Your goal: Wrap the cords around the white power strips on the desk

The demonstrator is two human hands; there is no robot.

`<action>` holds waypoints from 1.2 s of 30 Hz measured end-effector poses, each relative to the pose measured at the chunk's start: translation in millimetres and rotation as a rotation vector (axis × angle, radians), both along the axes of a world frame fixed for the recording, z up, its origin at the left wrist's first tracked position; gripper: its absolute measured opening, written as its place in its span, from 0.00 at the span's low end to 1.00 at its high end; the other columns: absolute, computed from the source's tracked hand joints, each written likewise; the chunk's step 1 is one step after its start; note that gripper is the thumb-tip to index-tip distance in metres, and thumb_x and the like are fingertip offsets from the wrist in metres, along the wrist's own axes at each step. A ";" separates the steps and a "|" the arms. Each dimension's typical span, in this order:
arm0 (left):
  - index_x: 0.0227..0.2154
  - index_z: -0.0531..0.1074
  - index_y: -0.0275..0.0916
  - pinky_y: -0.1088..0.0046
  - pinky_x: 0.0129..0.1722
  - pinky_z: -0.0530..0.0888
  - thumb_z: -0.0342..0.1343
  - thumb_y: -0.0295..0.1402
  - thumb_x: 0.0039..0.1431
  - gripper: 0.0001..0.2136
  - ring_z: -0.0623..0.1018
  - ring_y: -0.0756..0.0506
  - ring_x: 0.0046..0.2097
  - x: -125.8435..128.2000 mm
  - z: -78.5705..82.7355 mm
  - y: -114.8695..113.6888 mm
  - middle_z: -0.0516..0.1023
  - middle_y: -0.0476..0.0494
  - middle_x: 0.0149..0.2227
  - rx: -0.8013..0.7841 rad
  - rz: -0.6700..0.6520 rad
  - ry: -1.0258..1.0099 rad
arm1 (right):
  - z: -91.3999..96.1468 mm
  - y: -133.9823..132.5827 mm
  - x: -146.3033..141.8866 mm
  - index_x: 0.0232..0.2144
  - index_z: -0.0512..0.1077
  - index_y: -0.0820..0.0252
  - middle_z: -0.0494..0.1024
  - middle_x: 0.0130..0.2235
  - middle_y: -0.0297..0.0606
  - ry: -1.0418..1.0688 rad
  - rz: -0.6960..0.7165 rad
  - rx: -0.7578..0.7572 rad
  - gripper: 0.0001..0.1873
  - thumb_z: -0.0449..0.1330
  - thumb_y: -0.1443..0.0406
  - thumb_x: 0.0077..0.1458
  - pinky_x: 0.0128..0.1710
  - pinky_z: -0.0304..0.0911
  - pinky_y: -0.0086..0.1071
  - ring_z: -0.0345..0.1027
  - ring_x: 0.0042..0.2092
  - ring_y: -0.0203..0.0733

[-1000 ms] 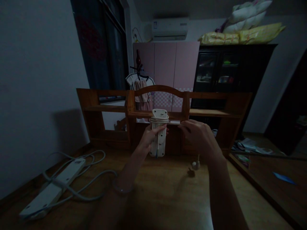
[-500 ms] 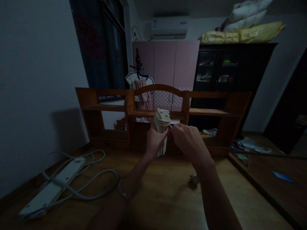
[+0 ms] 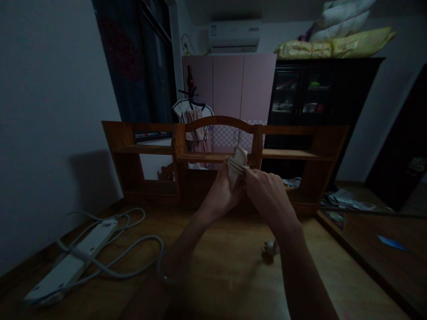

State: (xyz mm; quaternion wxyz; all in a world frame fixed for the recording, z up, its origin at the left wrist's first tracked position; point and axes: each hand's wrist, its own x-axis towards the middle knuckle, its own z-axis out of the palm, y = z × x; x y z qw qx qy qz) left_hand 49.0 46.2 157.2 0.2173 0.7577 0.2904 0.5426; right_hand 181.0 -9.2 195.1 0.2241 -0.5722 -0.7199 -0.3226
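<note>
Held up in front of me is a white power strip (image 3: 240, 155), seen nearly end-on and tilted, with several turns of its cord (image 3: 236, 166) around it. My left hand (image 3: 220, 194) is wrapped around the strip's lower part. Closed tightly beside it, my right hand (image 3: 267, 192) pinches the cord close to the strip. A pale plug (image 3: 271, 249) hangs or lies low by my right forearm, which partly hides it. On the wooden surface at the left lies a second, longer white power strip (image 3: 95, 240), its grey cord (image 3: 147, 237) in loose loops.
A low wooden shelf unit (image 3: 218, 121) stands across the far edge of the wooden surface (image 3: 230, 275). A raised wooden edge (image 3: 353, 255) runs along the right. Behind are a pink wardrobe (image 3: 227, 84) and a dark cabinet (image 3: 350, 89). A wall (image 3: 50, 111) bounds the left.
My left hand has turned the held power strip so its end tilts right and its socket face no longer shows. My right hand has stayed close by, still gripping the cord.
</note>
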 end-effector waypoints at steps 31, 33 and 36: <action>0.63 0.51 0.36 0.61 0.45 0.72 0.50 0.22 0.53 0.33 0.73 0.38 0.45 -0.2 -21.1 1.4 0.68 0.33 0.48 0.204 0.818 0.665 | 11.3 -7.1 27.4 0.32 0.80 0.60 0.80 0.32 0.40 0.222 0.236 -0.122 0.09 0.58 0.66 0.59 0.31 0.59 0.29 0.73 0.32 0.40; 0.63 0.53 0.35 0.60 0.46 0.71 0.49 0.21 0.52 0.32 0.72 0.38 0.46 -3.7 -18.5 -1.6 0.67 0.34 0.49 0.218 0.773 0.730 | 12.6 -10.7 30.9 0.32 0.80 0.59 0.80 0.33 0.38 0.221 0.286 -0.112 0.08 0.59 0.66 0.59 0.33 0.60 0.29 0.73 0.33 0.40; 0.63 0.54 0.37 0.59 0.49 0.69 0.48 0.19 0.50 0.34 0.71 0.37 0.48 -8.0 -15.4 -4.9 0.67 0.35 0.49 0.258 0.634 0.823 | 14.4 -17.1 38.5 0.31 0.80 0.56 0.79 0.30 0.34 0.221 0.349 -0.114 0.09 0.59 0.65 0.58 0.33 0.59 0.28 0.72 0.32 0.37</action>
